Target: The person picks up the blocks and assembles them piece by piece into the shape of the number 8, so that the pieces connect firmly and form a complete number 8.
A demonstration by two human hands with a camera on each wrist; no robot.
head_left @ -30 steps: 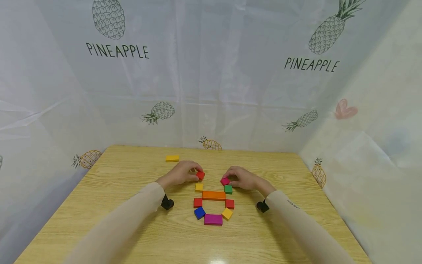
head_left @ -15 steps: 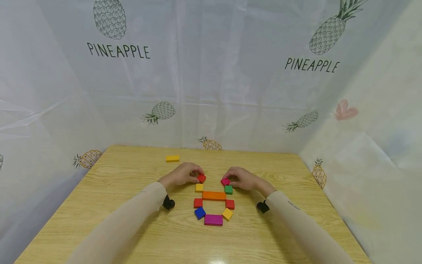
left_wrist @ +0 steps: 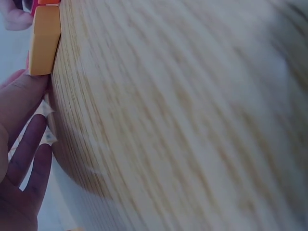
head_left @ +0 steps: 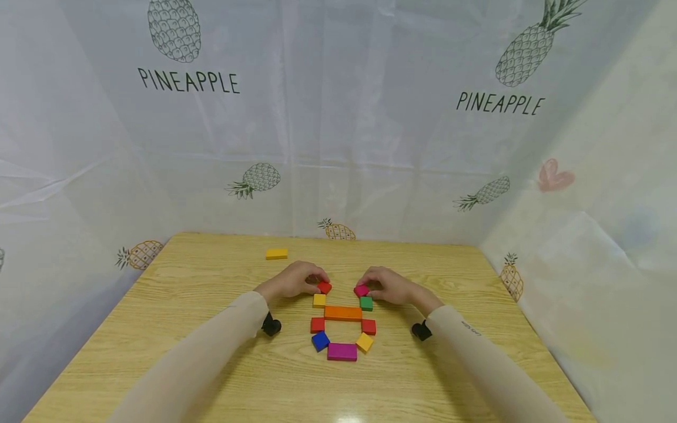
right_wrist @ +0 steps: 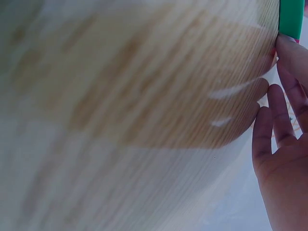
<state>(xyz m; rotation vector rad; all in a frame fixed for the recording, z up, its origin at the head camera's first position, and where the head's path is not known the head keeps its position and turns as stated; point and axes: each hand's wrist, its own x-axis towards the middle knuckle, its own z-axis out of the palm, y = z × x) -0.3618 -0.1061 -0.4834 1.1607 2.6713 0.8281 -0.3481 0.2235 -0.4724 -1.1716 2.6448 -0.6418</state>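
Note:
Coloured blocks form a figure on the wooden table [head_left: 211, 329]. My left hand [head_left: 294, 279] pinches a small red block [head_left: 324, 287] just above a yellow block [head_left: 319, 300]. My right hand [head_left: 388, 286] pinches a magenta block [head_left: 362, 290] above a green block [head_left: 366, 303]. Below lie an orange bar [head_left: 342, 313], two red blocks [head_left: 317, 324] [head_left: 368, 326], a blue block [head_left: 319, 341], a magenta bar [head_left: 341, 351] and a tilted yellow block [head_left: 364, 342]. The left wrist view shows the yellow block [left_wrist: 44, 38] beside my fingers [left_wrist: 21, 103]. The right wrist view shows the green block [right_wrist: 291, 18] by my fingers [right_wrist: 279, 115].
A lone yellow bar [head_left: 276, 254] lies near the table's far left corner. White pineapple-print sheets close in the table at the back and on both sides. A black wrist camera [head_left: 271, 325] hangs under each forearm.
My left hand has slid the red block a little right and nearer the yellow block. The right hand and the magenta block have hardly moved.

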